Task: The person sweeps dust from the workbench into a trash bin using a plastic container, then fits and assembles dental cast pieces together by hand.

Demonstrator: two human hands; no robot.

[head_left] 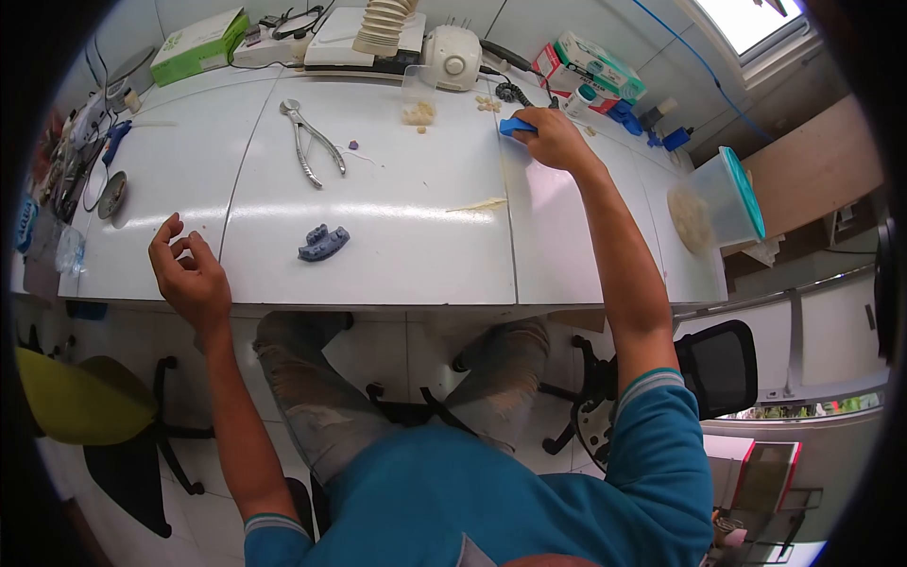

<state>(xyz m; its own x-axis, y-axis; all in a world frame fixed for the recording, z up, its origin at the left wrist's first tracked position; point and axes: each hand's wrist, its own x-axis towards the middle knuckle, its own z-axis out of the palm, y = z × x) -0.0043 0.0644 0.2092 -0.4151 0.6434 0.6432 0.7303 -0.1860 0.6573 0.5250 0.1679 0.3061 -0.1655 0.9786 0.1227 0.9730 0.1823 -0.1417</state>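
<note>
My right hand (553,140) is closed round a small blue object (516,125) at the far side of the white table (378,269). My left hand (192,269) hovers at the table's near left edge, fingers loosely curled and apart, with nothing in them. Between the hands, nearer the left one, lies a grey-blue toothed dental piece (323,243). Metal pliers (310,142) rest beyond it with their handles apart, beside a tiny purple piece (353,146). Small beige pieces (488,104) lie just left of my right hand.
A clear bag (419,94) with beige bits and a white machine (452,59) stand at the back. Glove boxes (590,71) are at back right, a teal-lidded tub (726,198) at right. A round dish (112,195) and a green box (198,45) are left.
</note>
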